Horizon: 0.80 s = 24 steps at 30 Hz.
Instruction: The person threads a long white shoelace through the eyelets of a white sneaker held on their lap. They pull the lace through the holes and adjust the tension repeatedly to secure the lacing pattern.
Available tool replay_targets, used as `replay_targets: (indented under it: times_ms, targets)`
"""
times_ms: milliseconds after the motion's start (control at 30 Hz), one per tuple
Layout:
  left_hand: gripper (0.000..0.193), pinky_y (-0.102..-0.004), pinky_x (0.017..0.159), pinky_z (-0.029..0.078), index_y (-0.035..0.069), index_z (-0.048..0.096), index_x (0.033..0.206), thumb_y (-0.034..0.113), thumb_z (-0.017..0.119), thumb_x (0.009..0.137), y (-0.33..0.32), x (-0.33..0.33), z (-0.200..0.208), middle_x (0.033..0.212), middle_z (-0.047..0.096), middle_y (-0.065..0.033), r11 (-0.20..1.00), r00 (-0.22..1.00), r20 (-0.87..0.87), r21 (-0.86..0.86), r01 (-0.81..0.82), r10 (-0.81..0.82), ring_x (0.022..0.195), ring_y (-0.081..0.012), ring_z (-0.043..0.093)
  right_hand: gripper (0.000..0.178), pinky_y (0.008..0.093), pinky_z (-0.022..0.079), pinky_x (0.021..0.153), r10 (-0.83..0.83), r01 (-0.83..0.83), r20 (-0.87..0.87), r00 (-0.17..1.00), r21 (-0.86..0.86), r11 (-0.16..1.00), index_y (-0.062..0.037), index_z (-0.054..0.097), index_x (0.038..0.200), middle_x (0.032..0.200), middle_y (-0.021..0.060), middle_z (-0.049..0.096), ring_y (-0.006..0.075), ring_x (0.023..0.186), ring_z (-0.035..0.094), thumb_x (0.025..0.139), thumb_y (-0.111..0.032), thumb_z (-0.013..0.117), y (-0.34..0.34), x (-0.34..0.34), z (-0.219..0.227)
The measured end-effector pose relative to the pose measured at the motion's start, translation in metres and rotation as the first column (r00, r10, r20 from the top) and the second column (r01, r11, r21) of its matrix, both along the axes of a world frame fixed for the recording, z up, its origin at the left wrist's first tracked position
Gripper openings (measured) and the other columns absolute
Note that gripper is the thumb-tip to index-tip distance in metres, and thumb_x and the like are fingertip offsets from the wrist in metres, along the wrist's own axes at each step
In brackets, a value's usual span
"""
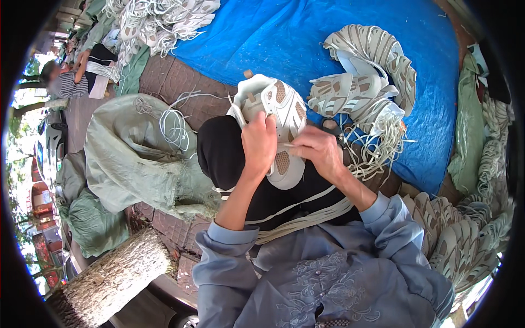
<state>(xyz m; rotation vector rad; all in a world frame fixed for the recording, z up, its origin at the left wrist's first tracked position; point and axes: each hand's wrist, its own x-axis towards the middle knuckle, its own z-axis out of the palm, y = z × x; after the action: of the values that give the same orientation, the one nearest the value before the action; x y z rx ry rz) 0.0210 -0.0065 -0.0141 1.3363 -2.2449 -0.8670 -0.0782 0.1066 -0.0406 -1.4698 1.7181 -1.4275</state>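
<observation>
A white and beige sneaker upper point(288, 112) rests on my black-covered lap, its opening toward the far side. My left hand point(259, 143) is closed at the upper's eyelet edge and grips it; the fingertips are partly hidden. On the other side, my right hand point(318, 151) pinches a pale shoelace point(285, 145) over the front of the upper. The right hand is slightly blurred. Across my lap lies a bundle of loose cream shoelaces point(306, 221), close to my body.
Several stacked uppers point(377, 65) with tangled laces point(377, 145) lie on a blue tarp point(262, 38). More uppers are piled at lower right point(454, 235) and far left point(158, 22). A pale green sack point(126, 147) and a tree trunk point(117, 273) stand at left. Another person point(74, 82) sits beyond.
</observation>
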Motion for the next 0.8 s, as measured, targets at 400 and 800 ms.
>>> replay_targets:
  times_ms: [400,800]
  targets:
    - [0.025,-0.0273,0.038,0.037,-0.003,0.047,0.064,0.015,0.049,0.082,0.004,-0.005,0.008,0.051,0.051,-0.0075,0.907,0.979,-0.192,0.422,0.015,0.072,0.039,-0.0122,0.05,0.014,0.0278,0.044,0.056,-0.061,-0.002,0.323,0.944,0.193,0.981,-0.0009,0.065,0.08,0.069,0.0101,0.06,0.0196,0.064,0.058,0.072,-0.012,0.064,0.007,0.001,0.0]
    - [0.019,-0.0411,0.054,0.04,-0.006,0.049,0.07,0.012,0.054,0.075,-0.007,-0.005,0.0,0.063,0.052,-0.0232,0.956,0.982,-0.082,0.227,0.184,-0.169,0.06,-0.0389,0.053,0.007,0.0303,0.047,0.059,-0.002,0.021,-0.167,0.986,0.109,0.994,-0.0067,0.064,0.073,0.075,0.0064,0.057,0.0229,0.065,0.058,0.068,-0.012,0.065,0.01,0.009,-0.004]
